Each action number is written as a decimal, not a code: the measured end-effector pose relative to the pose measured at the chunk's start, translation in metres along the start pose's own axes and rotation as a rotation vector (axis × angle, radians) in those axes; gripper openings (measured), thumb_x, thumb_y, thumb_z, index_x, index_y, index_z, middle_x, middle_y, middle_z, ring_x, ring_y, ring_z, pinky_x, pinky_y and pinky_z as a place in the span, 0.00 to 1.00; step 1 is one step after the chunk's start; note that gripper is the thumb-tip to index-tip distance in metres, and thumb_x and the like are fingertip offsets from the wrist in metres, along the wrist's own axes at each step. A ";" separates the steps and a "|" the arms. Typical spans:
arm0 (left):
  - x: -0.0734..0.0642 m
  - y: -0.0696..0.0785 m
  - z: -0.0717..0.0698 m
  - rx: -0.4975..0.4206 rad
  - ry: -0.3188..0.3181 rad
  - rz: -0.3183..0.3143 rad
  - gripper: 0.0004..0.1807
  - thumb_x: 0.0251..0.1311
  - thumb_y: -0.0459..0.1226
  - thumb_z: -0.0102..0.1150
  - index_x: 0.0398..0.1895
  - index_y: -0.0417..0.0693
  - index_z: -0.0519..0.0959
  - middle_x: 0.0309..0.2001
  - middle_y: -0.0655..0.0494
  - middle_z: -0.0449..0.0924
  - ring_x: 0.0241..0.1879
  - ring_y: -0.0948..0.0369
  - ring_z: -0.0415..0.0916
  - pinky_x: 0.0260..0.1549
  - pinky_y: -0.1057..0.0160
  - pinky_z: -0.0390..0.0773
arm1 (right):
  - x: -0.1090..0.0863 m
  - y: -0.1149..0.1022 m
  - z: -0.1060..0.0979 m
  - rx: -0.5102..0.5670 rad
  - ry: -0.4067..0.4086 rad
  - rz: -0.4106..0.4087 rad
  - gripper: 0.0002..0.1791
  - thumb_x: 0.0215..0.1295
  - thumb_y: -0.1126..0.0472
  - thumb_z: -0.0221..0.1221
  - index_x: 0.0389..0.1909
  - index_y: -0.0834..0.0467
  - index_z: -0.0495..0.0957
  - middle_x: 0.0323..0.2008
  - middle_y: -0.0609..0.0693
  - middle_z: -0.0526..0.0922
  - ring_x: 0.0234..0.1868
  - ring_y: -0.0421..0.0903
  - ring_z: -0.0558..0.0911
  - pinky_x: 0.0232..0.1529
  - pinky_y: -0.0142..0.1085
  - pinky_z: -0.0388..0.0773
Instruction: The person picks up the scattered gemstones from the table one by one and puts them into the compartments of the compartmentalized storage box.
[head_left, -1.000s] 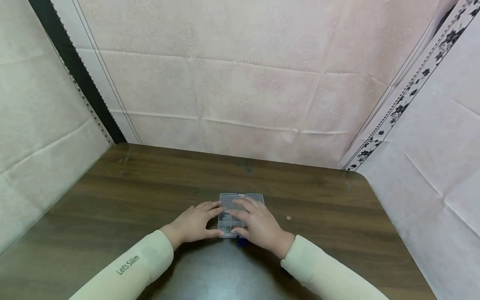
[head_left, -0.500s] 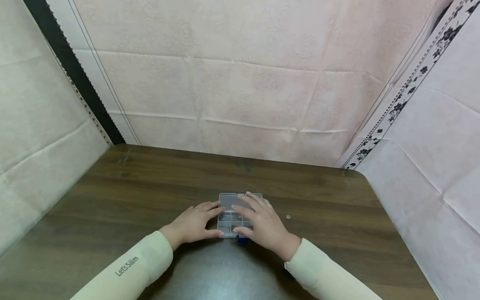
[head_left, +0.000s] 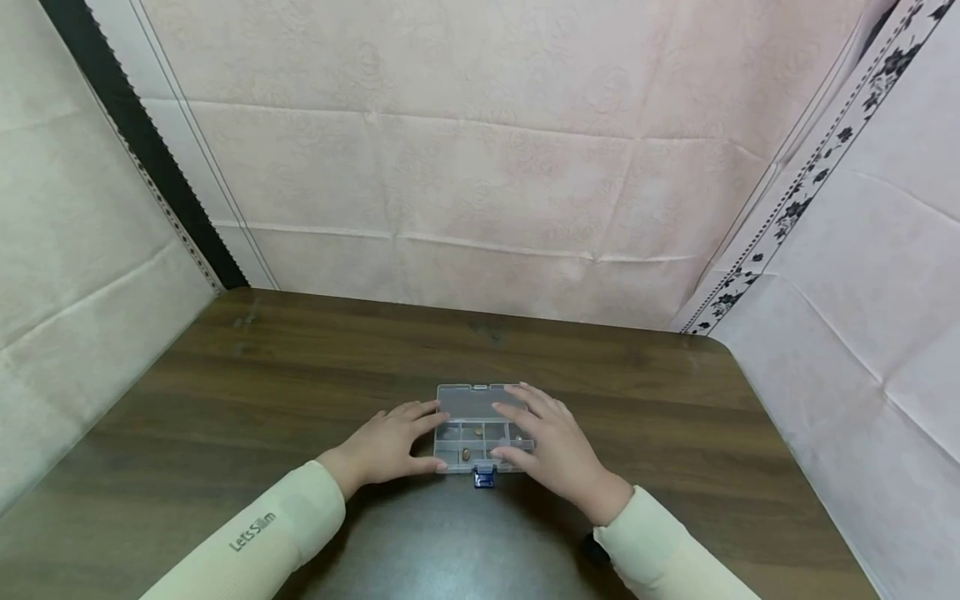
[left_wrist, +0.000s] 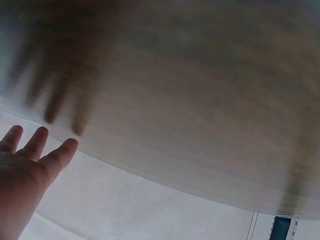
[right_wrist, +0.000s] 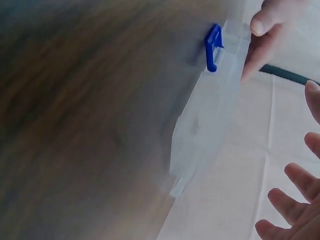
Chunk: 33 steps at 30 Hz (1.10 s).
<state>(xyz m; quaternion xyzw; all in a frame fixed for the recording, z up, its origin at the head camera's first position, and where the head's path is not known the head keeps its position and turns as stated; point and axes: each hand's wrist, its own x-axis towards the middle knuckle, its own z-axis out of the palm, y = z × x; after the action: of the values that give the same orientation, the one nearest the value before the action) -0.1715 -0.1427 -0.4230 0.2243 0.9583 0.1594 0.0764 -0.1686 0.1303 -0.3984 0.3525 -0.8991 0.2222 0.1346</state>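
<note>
A clear plastic compartment box (head_left: 447, 445) lies on the table, with a blue latch (head_left: 483, 478) at its near side. Inside, one compartment has a small brown piece (head_left: 466, 454) and another a small yellowish piece (head_left: 477, 431). My left hand (head_left: 386, 443) spreads at the box's left edge, fingertips and thumb right at the rim. Fingers apart, my right hand (head_left: 558, 446) extends over the box's right side and hides part of it. In the right wrist view, the right hand (right_wrist: 300, 200) appears with nothing in its fingers, while the left hand (right_wrist: 272, 30) is by the box's far end.
The brown wooden table (head_left: 337, 350) has rounded far corners. Pale cloth (head_left: 450, 183) hangs behind it, and more cloth walls (head_left: 862, 333) stand on both sides. A black object (head_left: 595, 550) shows under the right cuff.
My right hand has moved right across the box, uncovering compartments and the blue latch. It now hides the small round piece that lay to the right. My left hand stays nearly still.
</note>
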 end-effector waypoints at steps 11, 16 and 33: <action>0.000 0.000 0.001 -0.008 -0.010 -0.003 0.43 0.56 0.66 0.55 0.72 0.59 0.63 0.74 0.54 0.56 0.72 0.46 0.53 0.63 0.34 0.56 | -0.012 0.021 -0.013 0.106 0.048 0.182 0.32 0.53 0.52 0.71 0.61 0.55 0.76 0.64 0.53 0.72 0.63 0.55 0.71 0.58 0.55 0.71; 0.001 0.000 0.000 -0.012 -0.018 -0.014 0.43 0.56 0.67 0.54 0.72 0.59 0.63 0.74 0.55 0.55 0.72 0.46 0.53 0.63 0.34 0.55 | -0.018 0.036 -0.021 0.145 0.056 0.271 0.31 0.55 0.53 0.70 0.61 0.55 0.76 0.63 0.54 0.72 0.62 0.56 0.72 0.51 0.52 0.77; 0.003 0.000 0.001 -0.006 -0.021 -0.029 0.44 0.55 0.67 0.55 0.72 0.58 0.63 0.74 0.54 0.56 0.71 0.47 0.55 0.61 0.33 0.58 | -0.030 0.075 -0.029 0.258 -0.016 0.471 0.29 0.61 0.53 0.65 0.62 0.57 0.74 0.63 0.59 0.72 0.65 0.60 0.69 0.61 0.57 0.66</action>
<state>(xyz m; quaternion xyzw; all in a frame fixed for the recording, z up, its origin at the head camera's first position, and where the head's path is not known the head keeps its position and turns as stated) -0.1738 -0.1416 -0.4242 0.2116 0.9602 0.1589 0.0892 -0.1971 0.2108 -0.4076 0.1493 -0.9215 0.3575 0.0260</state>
